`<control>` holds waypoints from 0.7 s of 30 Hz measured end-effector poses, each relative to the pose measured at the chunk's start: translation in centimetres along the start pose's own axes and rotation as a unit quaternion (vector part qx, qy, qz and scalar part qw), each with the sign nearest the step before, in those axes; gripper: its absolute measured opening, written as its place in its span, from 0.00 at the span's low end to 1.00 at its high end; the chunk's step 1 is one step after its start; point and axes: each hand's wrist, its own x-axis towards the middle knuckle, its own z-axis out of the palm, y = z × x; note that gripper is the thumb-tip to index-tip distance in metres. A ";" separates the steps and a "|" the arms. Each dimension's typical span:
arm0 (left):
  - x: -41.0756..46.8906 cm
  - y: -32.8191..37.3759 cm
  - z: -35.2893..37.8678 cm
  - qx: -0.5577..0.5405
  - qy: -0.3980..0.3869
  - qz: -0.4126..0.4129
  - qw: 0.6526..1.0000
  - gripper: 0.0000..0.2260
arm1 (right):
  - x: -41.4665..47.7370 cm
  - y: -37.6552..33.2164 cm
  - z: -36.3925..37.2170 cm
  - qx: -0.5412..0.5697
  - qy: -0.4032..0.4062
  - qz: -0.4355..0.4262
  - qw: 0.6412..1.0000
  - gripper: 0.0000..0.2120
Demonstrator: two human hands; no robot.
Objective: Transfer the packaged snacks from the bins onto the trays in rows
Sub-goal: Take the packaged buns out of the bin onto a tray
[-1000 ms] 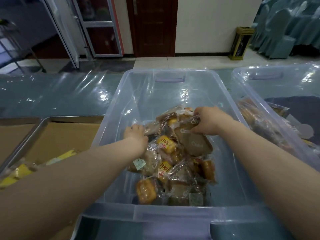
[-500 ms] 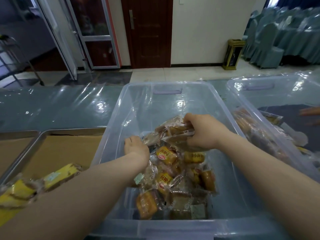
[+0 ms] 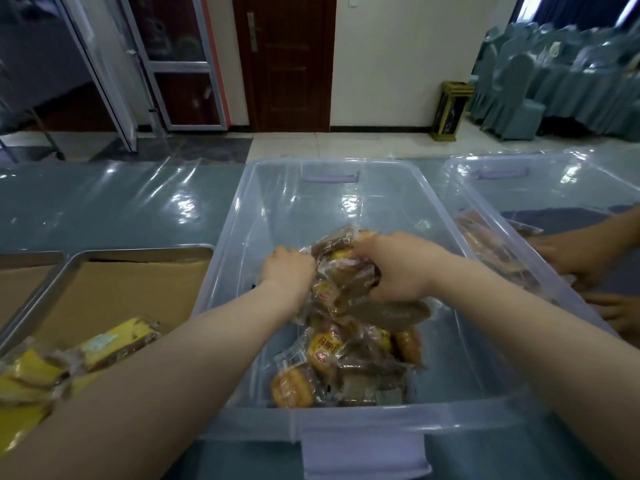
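Packaged snacks, clear-film packets of brown and yellow cakes (image 3: 346,358): heaped in the near half of the translucent rectangular plastic bin (image 3: 235,271), with the top bundle (image 3: 346,271) at the heap's far end. Left hand (image 3: 289,271) and right hand (image 3: 398,268): close together, fingers of each curled on that bundle, the right taking the larger share. Destination, a steel tray lined with brown card (image 3: 138,251): just left of the bin, nearer the left arm, so the carry likely goes leftward over the bin's left wall; yellow packets (image 3: 114,341) lie at its near end.
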 end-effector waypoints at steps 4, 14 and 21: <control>-0.1 -0.9 -1.4 -0.027 0.090 -0.022 0.995 0.19 | -1.4 -3.3 3.2 -0.204 -0.033 -0.055 0.977 0.21; 0.0 -2.9 -1.9 -0.078 0.149 -0.026 0.985 0.20 | -0.5 -3.3 8.2 -0.281 -0.207 -0.127 0.929 0.36; 0.8 -3.0 -1.7 -0.080 0.123 -0.006 0.989 0.16 | 0.4 -2.6 11.6 -0.268 -0.249 -0.031 0.930 0.50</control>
